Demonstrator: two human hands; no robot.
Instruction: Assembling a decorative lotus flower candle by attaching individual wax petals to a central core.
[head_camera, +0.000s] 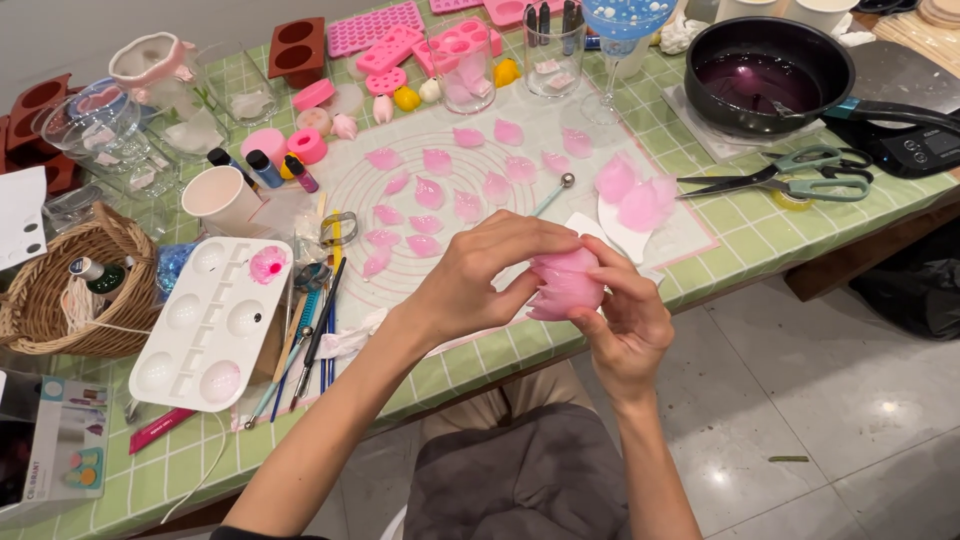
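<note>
Both hands hold a pink, petal-covered flower shape (566, 283) just in front of the table edge. My left hand (483, 272) curls over its top and left side. My right hand (622, 312) cups it from below and from the right, fingers pressed against the petals. On the translucent mat (350, 180) behind lie several loose pink petals (430, 192). A few larger petals (634, 197) rest on a white sheet at the right of the mat. A ball-tipped tool (555, 192) lies beside them.
A white paint palette (215, 325) with a pink dab, brushes and tools (318, 330) sit at the left. A wicker basket (60, 300), paper cup (222, 198), glass jars and pink silicone moulds (375, 28) crowd the back. A black pan (765, 75), scissors (790, 178) and a scale (915, 150) stand at the right.
</note>
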